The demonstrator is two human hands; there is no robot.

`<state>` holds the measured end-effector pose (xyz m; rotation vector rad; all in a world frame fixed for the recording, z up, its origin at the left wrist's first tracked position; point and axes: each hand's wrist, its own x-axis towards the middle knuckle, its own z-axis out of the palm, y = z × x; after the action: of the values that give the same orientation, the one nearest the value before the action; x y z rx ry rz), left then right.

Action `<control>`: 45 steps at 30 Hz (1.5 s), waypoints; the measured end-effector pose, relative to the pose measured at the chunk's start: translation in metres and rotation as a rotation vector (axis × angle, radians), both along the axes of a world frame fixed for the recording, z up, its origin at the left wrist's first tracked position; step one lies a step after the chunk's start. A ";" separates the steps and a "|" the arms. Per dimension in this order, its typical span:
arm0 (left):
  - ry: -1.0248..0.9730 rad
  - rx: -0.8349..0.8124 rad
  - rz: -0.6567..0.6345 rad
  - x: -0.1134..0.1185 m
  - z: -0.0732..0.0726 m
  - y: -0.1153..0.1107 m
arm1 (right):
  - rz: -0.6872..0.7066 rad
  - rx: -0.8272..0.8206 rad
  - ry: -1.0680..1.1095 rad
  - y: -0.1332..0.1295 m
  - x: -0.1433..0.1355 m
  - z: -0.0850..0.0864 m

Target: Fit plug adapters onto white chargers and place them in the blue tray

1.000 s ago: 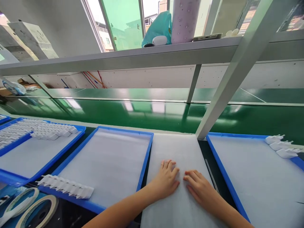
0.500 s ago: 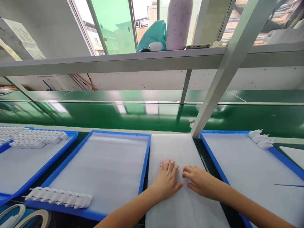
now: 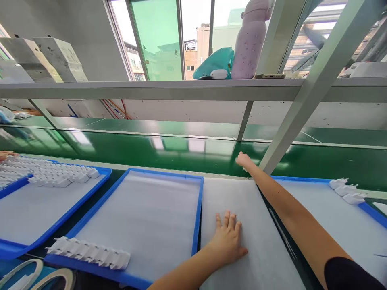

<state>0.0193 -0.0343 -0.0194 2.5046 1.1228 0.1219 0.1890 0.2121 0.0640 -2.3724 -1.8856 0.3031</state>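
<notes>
My left hand (image 3: 227, 243) lies with fingers spread on a long white sheet (image 3: 256, 237) between two blue-rimmed trays. My right hand (image 3: 244, 160) reaches forward over the edge of the green belt surface (image 3: 193, 155), beside the foot of a slanted metal post (image 3: 302, 104). Its fingers are curled together. A small white piece (image 3: 245, 169) shows just below it; whatever is inside the fingers is hidden. Left of the sheet is a blue-rimmed tray (image 3: 198, 213) with a white lining and a row of white plastic parts (image 3: 89, 253) at its near edge.
Another tray (image 3: 99, 173) at far left holds many white parts (image 3: 57, 171), with part of another person's hand (image 3: 6, 154) behind. To the right, several white parts (image 3: 347, 190) sit on a tray rim. A shelf (image 3: 169, 90) with a pink bottle (image 3: 249, 44) crosses above. Tape rolls (image 3: 65, 278) lie near left.
My right hand has left the white sheet and moved forward to the belt edge by the post, its fingers curled. My left hand stays on the sheet. The view has shifted.
</notes>
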 end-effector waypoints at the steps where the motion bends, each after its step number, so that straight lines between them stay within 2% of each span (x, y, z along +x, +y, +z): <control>1: -0.009 0.004 -0.003 -0.001 0.000 0.000 | -0.016 -0.011 0.011 0.003 0.002 -0.005; 6: -0.024 0.018 -0.004 0.000 -0.003 0.001 | 0.051 0.042 0.083 0.000 0.002 -0.022; 9: -0.039 0.042 0.045 0.003 -0.001 0.007 | 0.142 0.157 0.170 -0.014 0.002 -0.020; 11: -0.071 0.062 0.128 0.004 0.004 0.013 | 0.195 0.248 0.242 -0.033 0.005 -0.014; 15: -0.270 0.119 0.303 0.005 0.019 0.025 | 0.277 0.370 0.413 -0.100 0.016 0.000; 17: -0.393 0.146 0.319 0.007 0.024 0.025 | 0.300 0.382 0.496 -0.145 0.018 0.003; 19: -0.478 0.130 0.279 0.010 0.026 0.020 | 0.308 0.388 0.614 -0.192 0.018 0.003; 21: -0.531 0.062 0.209 0.016 0.028 0.010 | 0.307 0.394 0.823 -0.234 0.017 0.002; 24: -0.586 -0.044 0.087 0.025 0.031 -0.004 | 0.344 0.411 1.004 -0.273 0.016 -0.002; 28: -0.611 -0.124 0.053 0.026 0.035 -0.006 | 0.387 0.481 1.087 -0.281 0.028 -0.007; 31: -0.583 -0.200 0.009 0.022 0.040 0.000 | 0.345 0.286 1.275 -0.275 0.043 -0.009; 34: -0.522 -0.265 -0.072 0.018 0.046 0.004 | 0.428 0.061 1.364 -0.273 0.052 -0.011; 37: -0.459 -0.332 -0.083 0.017 0.049 0.006 | 0.496 -0.048 1.361 -0.272 0.057 -0.016; 42: -0.418 -0.392 -0.128 0.015 0.048 0.008 | 0.480 -0.070 1.354 -0.270 0.063 -0.022; 45: -0.432 -0.450 -0.110 0.016 0.048 0.008 | 0.466 -0.064 1.324 -0.270 0.066 -0.022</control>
<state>0.0349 -0.0267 0.0290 2.0048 0.7364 0.3239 0.2550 -0.0577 0.0423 -1.0323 -1.5577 1.4840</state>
